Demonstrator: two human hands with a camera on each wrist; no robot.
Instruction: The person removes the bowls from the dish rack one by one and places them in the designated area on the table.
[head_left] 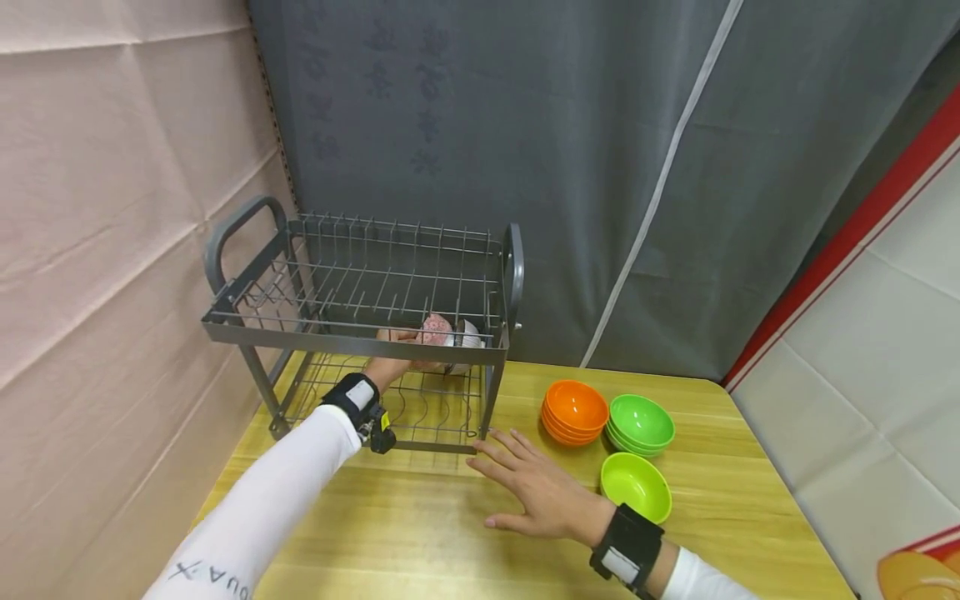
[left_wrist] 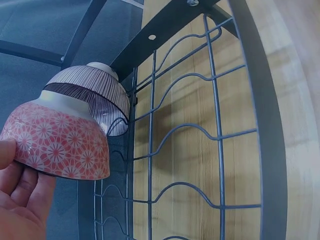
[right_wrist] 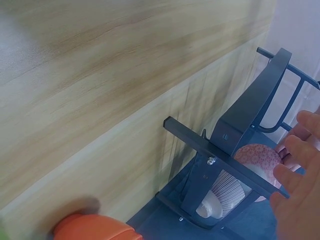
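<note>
My left hand reaches into the lower level of a dark two-tier dish rack. It grips a pink bowl with white flower patterns, thumb on the outside and fingers beneath the rim. The bowl is tilted, its white foot toward the top of the left wrist view. Close beside it, a white bowl with dark stripes rests against the rack's end. In the head view the rack's front bar partly hides both bowls. My right hand hovers over the table with spread fingers, holding nothing, right of the rack's front corner.
Right of the rack stand a stack of orange bowls and a stack of green bowls. A lime-green bowl sits in front of them, near my right wrist. A grey curtain hangs behind the wooden table.
</note>
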